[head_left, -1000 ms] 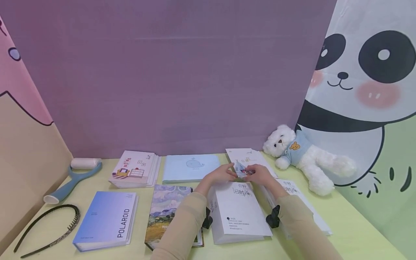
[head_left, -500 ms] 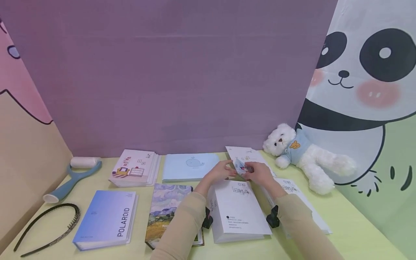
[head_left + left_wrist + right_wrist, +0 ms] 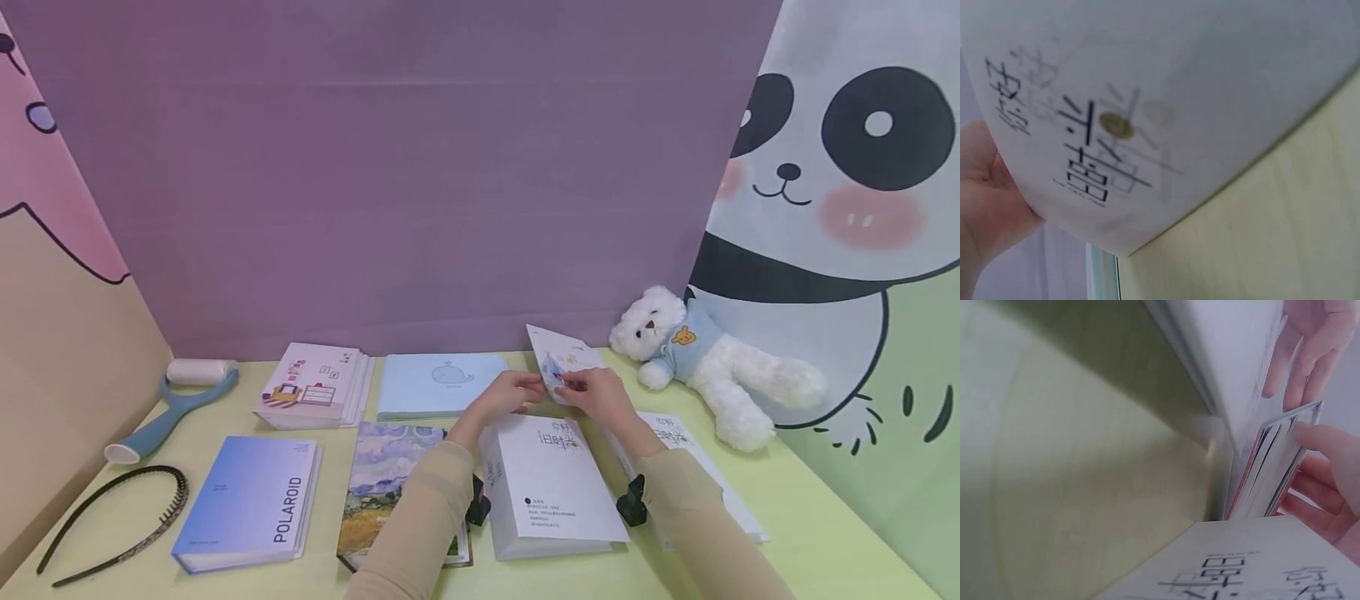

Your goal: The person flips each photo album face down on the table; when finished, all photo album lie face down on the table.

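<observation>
White album (image 3: 564, 352) pinched by right hand (image 3: 599, 397), left hand (image 3: 504, 398) relaxed nearby, blue "POLAROID" album (image 3: 246, 500)

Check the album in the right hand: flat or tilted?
Tilted: in the head view, the right hand holds the album with its far corner raised, seen above the tabletop against the purple backdrop.

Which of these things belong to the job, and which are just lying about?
Apparently in use:
tilted white book, in the right hand's fingers

Seemingly lying about:
lint roller
headband
POLAROID book
whale book
landscape book
pale-pink book
white teddy
two lettered white books
</observation>
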`<state>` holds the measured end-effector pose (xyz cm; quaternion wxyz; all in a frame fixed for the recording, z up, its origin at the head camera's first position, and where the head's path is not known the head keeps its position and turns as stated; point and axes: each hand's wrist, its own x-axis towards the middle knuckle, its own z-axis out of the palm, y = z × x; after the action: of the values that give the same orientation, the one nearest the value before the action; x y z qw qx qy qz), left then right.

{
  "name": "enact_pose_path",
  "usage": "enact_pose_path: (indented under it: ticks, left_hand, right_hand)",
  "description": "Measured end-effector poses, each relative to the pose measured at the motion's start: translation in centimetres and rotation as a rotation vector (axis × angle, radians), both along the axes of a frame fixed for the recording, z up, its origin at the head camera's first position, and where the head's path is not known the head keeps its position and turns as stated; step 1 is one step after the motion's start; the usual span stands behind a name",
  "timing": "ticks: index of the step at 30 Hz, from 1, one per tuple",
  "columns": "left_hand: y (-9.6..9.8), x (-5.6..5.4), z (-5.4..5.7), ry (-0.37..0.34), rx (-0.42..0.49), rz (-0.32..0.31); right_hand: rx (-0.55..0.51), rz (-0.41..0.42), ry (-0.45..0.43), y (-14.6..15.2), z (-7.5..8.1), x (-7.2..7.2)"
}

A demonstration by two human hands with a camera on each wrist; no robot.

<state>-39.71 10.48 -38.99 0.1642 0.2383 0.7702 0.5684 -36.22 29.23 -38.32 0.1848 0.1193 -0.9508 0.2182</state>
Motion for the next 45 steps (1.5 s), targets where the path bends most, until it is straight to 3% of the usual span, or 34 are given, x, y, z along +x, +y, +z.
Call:
enact_pose_path:
  ticks: [11, 23, 32, 36, 42, 45]
  left_hand:
    - [0.0, 0.6, 0.8, 0.037, 0.006, -0.016]
    - [0.2, 0.6, 1.3, 0.034, 0.116, 0.004]
    - [0.4, 0.6, 1.4, 0.053, 0.104, 0.044]
    - [0.5, 0.6, 1.6, 0.061, 0.131, 0.058]
    - [0.6, 0.8, 1.9, 0.038, 0.169, 0.026]
    - [0.6, 1.0, 2.0, 0.038, 0.152, 0.012]
  right_hand:
    - [-0.093, 0.027, 0.074, -0.2, 0.6, 0.1]
    - [-0.232, -0.012, 0.123, -0.8, 1.9, 0.1]
    - [-0.337, -0.057, 0.043, -1.4, 2.7, 0.5]
    - [-0.433, -0.063, -0.022, -1.3, 3.0, 0.6]
    - [-0.606, -0.026, -0.146, -1.1, 3.5, 0.9]
    - [-0.638, 0.027, -0.191, -0.9, 3.9, 1.2]
